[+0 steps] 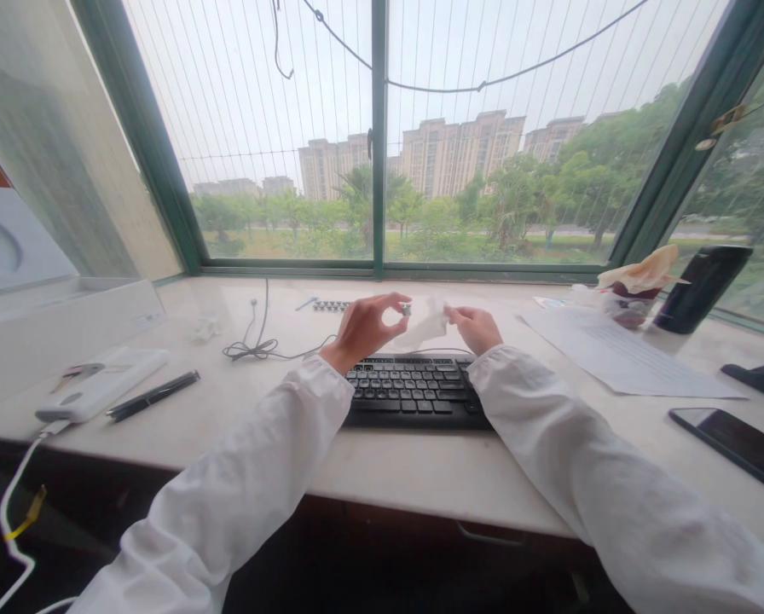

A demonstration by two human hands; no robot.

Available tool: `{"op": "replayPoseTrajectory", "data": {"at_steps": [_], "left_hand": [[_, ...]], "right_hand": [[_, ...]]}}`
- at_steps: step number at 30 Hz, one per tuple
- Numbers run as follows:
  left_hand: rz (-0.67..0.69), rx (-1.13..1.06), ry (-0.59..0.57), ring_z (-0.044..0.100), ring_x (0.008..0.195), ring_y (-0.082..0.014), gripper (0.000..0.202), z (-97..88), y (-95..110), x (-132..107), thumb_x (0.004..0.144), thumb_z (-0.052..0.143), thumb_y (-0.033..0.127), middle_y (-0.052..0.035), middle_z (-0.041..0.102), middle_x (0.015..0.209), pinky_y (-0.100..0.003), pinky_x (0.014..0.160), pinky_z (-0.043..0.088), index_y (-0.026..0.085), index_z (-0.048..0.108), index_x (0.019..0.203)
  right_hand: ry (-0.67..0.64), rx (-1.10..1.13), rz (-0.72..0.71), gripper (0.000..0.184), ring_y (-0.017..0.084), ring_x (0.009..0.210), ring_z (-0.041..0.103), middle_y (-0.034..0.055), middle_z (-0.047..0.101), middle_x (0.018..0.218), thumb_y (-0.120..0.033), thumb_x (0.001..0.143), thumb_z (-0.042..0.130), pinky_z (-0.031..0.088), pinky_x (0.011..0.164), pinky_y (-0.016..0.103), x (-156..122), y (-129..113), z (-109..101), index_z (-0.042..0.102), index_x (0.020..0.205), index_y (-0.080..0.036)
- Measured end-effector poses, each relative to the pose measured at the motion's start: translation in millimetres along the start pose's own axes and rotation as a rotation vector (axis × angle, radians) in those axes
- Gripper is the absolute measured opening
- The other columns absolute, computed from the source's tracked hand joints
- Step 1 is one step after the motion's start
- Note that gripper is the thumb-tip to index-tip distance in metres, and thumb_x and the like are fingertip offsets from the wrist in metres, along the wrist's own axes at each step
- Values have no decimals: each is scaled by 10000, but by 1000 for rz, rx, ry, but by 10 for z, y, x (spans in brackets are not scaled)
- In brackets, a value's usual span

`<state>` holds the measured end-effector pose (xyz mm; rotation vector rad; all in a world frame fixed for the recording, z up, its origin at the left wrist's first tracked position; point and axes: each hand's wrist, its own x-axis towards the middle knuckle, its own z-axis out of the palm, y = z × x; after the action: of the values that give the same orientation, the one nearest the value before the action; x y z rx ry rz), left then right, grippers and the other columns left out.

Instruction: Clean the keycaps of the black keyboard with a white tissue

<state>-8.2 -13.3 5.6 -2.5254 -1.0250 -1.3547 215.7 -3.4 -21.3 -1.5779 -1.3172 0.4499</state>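
Note:
My left hand (364, 327) pinches a small dark keycap (406, 310) between thumb and forefinger, held just above the far edge of a black keyboard (413, 390). My right hand (477, 327) grips a crumpled white tissue (428, 327) that reaches toward the keycap. Both hands hover over the pale stone window ledge (382, 465), in white sleeves. A short row of loose dark keycaps (331, 305) lies on the ledge behind my left hand.
A white power bank (101, 384) with cable and a black pen (153, 396) lie at left, a tangled cable (254, 345) behind. At right are paper sheets (618, 354), a black cup (702, 290), a bag (634, 294) and a phone (737, 445). Window behind.

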Motion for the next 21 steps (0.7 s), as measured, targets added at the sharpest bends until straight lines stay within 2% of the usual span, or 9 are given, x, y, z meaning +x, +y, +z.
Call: {"op": "replayPoseTrajectory", "data": {"at_steps": [4, 7, 9, 14, 18, 21], "left_hand": [[-31, -29, 20, 661, 731, -136, 275, -37, -28, 22, 817, 655, 290, 2, 741, 950, -250, 714, 503, 244, 692, 1086], [-23, -69, 40, 660, 733, -130, 211, -38, -22, 26, 835, 638, 289, -7, 738, 975, -248, 713, 510, 234, 711, 1025], [-30, -96, 56, 657, 720, -121, 187, -35, -9, 27, 835, 643, 299, -5, 738, 975, -242, 697, 513, 230, 711, 994], [-82, -146, 56, 625, 621, -94, 222, -14, 20, 23, 802, 685, 384, -3, 731, 960, -226, 612, 503, 210, 674, 938], [-89, -167, 34, 644, 674, -112, 258, 9, 24, 17, 786, 698, 439, -13, 731, 940, -232, 634, 514, 206, 667, 894], [-79, -173, 15, 653, 711, -124, 270, 18, 15, 16, 777, 707, 459, -12, 733, 922, -237, 653, 517, 211, 674, 880]], "right_hand": [[143, -98, 26, 388, 224, 827, 630, 86, 721, 878, -559, 722, 645, 424, 765, 337, 29, 10, -126, 687, 850, -195], [170, -124, 2, 500, 218, 816, 632, 73, 708, 863, -605, 697, 659, 432, 764, 339, -19, -33, -126, 634, 983, -196], [160, -96, -63, 525, 205, 763, 625, 59, 697, 826, -614, 711, 646, 439, 745, 336, -82, -95, -99, 618, 1024, -194], [-53, 30, -315, 390, 160, 660, 575, 47, 688, 773, -535, 790, 611, 443, 652, 292, -252, -255, -13, 697, 978, -203], [-226, 162, -367, 443, 175, 716, 601, 70, 706, 805, -554, 800, 600, 458, 653, 285, -301, -273, 48, 723, 1004, -180], [-265, 215, -375, 460, 181, 738, 612, 76, 712, 818, -571, 788, 612, 467, 674, 291, -305, -259, 74, 733, 976, -168]]}}
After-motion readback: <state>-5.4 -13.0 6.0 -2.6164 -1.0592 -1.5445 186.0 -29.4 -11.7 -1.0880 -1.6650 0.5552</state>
